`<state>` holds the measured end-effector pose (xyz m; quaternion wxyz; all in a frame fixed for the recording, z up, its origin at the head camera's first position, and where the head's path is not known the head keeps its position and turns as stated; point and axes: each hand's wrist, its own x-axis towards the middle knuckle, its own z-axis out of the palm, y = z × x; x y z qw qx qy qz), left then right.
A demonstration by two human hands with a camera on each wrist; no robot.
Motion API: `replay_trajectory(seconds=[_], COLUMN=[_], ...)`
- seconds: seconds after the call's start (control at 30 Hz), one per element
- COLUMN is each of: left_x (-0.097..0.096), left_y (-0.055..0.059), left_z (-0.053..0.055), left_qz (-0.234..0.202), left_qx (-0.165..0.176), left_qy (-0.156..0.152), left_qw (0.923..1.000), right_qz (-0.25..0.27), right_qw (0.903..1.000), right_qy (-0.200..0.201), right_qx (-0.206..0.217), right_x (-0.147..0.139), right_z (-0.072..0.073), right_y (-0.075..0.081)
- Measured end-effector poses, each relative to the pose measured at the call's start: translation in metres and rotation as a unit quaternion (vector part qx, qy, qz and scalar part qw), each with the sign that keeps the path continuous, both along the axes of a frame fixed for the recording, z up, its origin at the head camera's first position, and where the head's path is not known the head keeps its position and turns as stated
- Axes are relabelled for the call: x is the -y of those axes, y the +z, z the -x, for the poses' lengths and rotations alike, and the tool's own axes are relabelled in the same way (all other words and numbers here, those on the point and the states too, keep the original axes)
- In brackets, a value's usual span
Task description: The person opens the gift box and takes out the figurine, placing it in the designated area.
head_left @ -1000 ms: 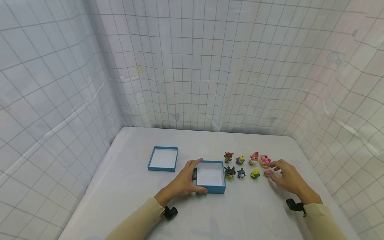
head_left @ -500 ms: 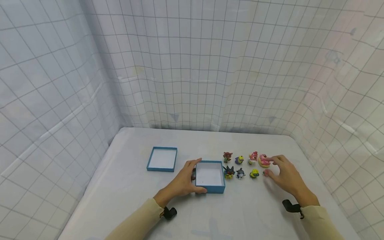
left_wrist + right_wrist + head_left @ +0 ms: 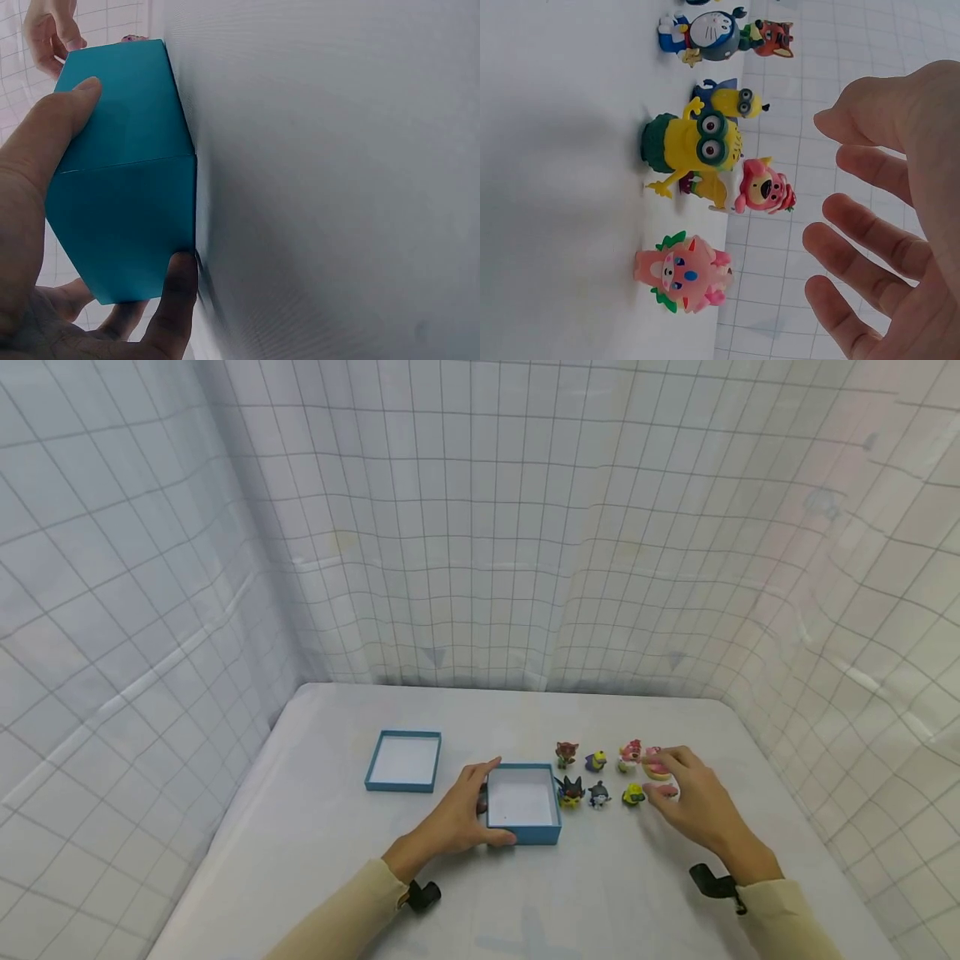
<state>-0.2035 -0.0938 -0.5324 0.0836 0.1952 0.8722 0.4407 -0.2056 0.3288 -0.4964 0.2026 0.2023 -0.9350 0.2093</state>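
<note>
My left hand [image 3: 453,817] grips a blue, square, open-topped box [image 3: 536,835] with a white inside. In the left wrist view its thumb presses one side of the box [image 3: 124,225] and its fingers wrap the other sides. My right hand [image 3: 697,802] hovers, fingers spread and holding nothing, over the right end of two rows of small toy figures. In the right wrist view, a pink figure with green tufts [image 3: 686,274] and a yellow minion figure [image 3: 682,146] stand nearest it. Behind the minion is a pink bear figure [image 3: 763,191]. A pink ring figure [image 3: 657,770] is partly hidden by my fingers.
A shallow blue-rimmed box lid [image 3: 400,787] lies to the left, white inside up. Between the box and my right hand stand a black-eared figure [image 3: 570,792], a grey-hooded figure [image 3: 598,794], a brown fox figure [image 3: 566,753] and a second minion figure [image 3: 596,762]. Gridded curtains [image 3: 480,527] enclose the table.
My right hand has moved left along the figures, from over the pink ones towards the yellow minion, still empty. My left hand and the box have stayed in place.
</note>
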Motion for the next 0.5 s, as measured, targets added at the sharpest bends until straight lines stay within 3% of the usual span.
replay_trajectory(seconds=[0.2,0.5], left_x=[0.002,0.004], left_y=[-0.001,0.003], left_z=[-0.003,-0.005], left_qz=[0.014,0.022], left_qx=[-0.007,-0.026], left_qy=[-0.001,-0.003], left_qw=[0.9999,0.9994], right_qz=[0.000,0.001], right_qw=[0.9998,0.9990], right_qy=[0.013,0.041], right_qx=[0.013,-0.017], right_x=[0.013,0.037], right_z=[-0.009,-0.016], right_y=[-0.002,0.002])
